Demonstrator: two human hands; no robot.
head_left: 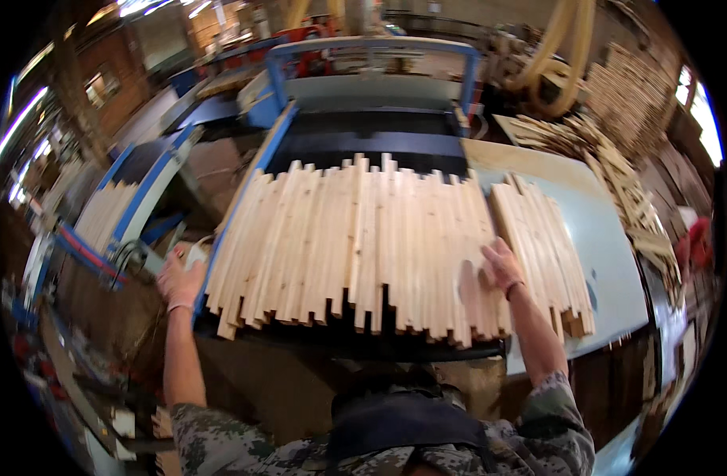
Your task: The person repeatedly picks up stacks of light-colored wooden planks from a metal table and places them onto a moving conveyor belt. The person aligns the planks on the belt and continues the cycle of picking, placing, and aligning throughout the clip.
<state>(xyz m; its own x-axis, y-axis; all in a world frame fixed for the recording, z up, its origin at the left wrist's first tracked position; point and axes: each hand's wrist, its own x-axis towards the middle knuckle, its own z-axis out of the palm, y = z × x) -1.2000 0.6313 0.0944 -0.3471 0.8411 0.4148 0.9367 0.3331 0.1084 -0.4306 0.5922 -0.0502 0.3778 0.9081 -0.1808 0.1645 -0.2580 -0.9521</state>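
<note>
A wide row of pale wooden strips point(324, 238) lies side by side on the black conveyor belt point(371, 143), their ends uneven. My right hand point(504, 266) rests at the right edge of this row, fingers stretched out against the outer strips. Just right of it, a smaller stack of wooden strips point(546, 246) sits on the pale side table point(609, 262). At the left, beside the conveyor's blue side rail point(235, 208), my left hand point(181, 279) has its fingers apart, close to a small whitish part point(195, 254). No held object is visible in either hand.
A blue frame point(371, 44) spans the conveyor's far end. To the left stands another blue-edged conveyor point(145, 174) with more strips point(105, 210). Scrap wood point(625, 182) is heaped at the right, below stacked boards point(629, 91). A yellowish hose point(565, 55) hangs at the back.
</note>
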